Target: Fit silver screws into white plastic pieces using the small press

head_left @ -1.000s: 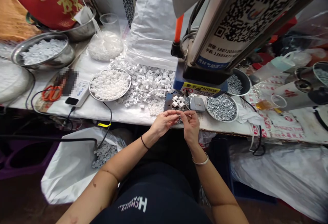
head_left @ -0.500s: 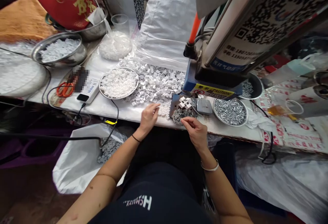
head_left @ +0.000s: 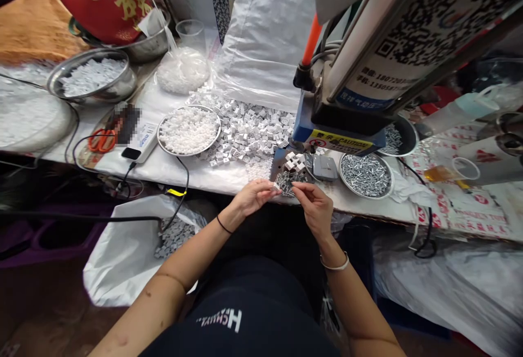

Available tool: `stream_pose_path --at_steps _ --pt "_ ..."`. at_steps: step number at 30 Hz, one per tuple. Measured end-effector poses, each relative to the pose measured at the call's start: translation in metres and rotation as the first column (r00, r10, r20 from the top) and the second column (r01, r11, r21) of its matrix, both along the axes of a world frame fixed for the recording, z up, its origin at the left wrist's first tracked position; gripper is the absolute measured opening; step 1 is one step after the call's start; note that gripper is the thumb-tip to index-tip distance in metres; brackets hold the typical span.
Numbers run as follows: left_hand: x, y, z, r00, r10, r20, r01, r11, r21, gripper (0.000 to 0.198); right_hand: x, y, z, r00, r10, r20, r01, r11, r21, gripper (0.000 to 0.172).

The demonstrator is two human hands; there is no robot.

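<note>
My left hand [head_left: 254,198] is closed in a pinch on a small white plastic piece [head_left: 277,186] at the table's front edge. Close beside it, my right hand [head_left: 314,205] has thumb and forefinger pressed together; what they hold, if anything, is too small to make out. Between and behind the fingertips lies a pile of small metal screws [head_left: 288,183] on the dark metal plate of a press. White square blocks [head_left: 295,161] stand grouped on that plate. Small white beads [head_left: 258,170] lie left of it, in front of a heap of white blocks [head_left: 253,131].
The press head [head_left: 341,133] with its caution label hangs over the plate. A bowl of screws [head_left: 366,176] stands to the right, a dish of white pieces [head_left: 188,131] to the left. Orange-handled scissors [head_left: 102,140] and a white power bank [head_left: 141,143] lie further left.
My left hand has moved right from the white beads to near the right hand, with a white piece now in its fingertips. My right hand has shifted slightly up from the screws.
</note>
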State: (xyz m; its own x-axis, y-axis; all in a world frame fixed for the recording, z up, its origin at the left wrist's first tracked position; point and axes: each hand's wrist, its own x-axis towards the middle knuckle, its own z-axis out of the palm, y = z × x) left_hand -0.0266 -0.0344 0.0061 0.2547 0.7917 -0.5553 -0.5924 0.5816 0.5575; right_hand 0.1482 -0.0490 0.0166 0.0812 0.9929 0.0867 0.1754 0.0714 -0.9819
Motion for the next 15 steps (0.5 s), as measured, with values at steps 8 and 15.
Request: stream_pose_path --at_steps 8,15 --pt "0.04 -0.013 0.021 0.963 0.17 0.208 -0.124 0.969 -0.214 0.007 0.002 -0.003 0.011 0.933 0.059 0.354 -0.156 0.955 0.252 0.008" --pt "0.046 -0.02 0.022 0.967 0.182 0.18 -0.139 0.963 -0.23 0.005 0.011 0.001 0.0 0.835 0.078 0.545 -0.379 0.8 0.466 0.02"
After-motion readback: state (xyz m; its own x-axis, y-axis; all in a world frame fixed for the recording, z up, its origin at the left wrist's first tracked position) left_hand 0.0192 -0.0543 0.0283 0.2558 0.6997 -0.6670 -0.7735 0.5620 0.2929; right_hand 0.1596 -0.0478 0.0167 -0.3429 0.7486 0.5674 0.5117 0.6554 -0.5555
